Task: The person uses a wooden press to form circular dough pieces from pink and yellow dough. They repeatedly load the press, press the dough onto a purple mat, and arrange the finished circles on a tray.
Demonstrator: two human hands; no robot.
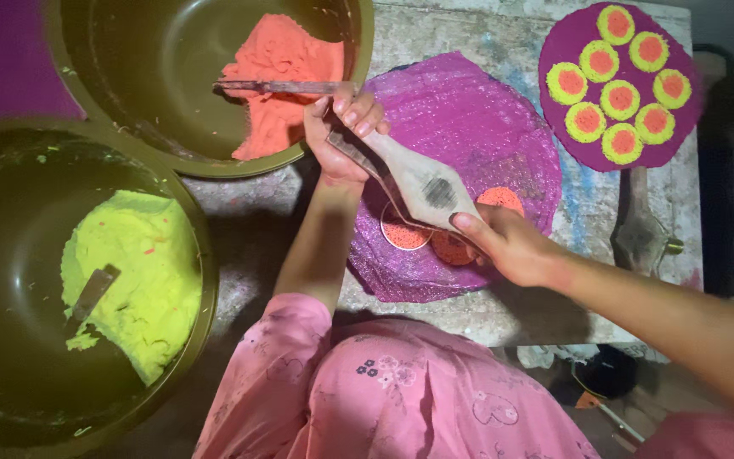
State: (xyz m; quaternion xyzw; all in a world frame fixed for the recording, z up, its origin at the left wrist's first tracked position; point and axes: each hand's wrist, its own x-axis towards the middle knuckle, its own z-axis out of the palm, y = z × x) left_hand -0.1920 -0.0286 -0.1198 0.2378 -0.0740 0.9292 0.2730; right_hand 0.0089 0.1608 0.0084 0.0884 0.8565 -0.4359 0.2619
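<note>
Both hands are gripping a wooden mould [422, 187] over the purple sheet [469, 119] that is lying on the table [469, 310]. The left hand [343, 136] is closing around the mould's narrow handle at the sheet's left edge, and the right hand [516, 246] is pinching the mould's wide end near the sheet's lower edge.

Orange discs [500, 200] are sitting on the sheet just beside and partly under the mould, so their full shapes are hidden. Left of the sheet, a bowl of orange paste [278, 81] with a flat stick [278, 87] across it is crowding the left hand. Further left and nearer the person, a bowl of yellow-green paste [129, 272] is holding another stick [88, 297]. Right of the sheet, a second purple round [681, 132] is carrying yellow-and-orange rosettes [620, 99]. Below that round, a second wooden tool [639, 225] is lying near the table's right edge.

Bare table is showing only in narrow strips around the sheet. Both bowls are cut off by the frame, and the floor right of the table is too dark to make out.
</note>
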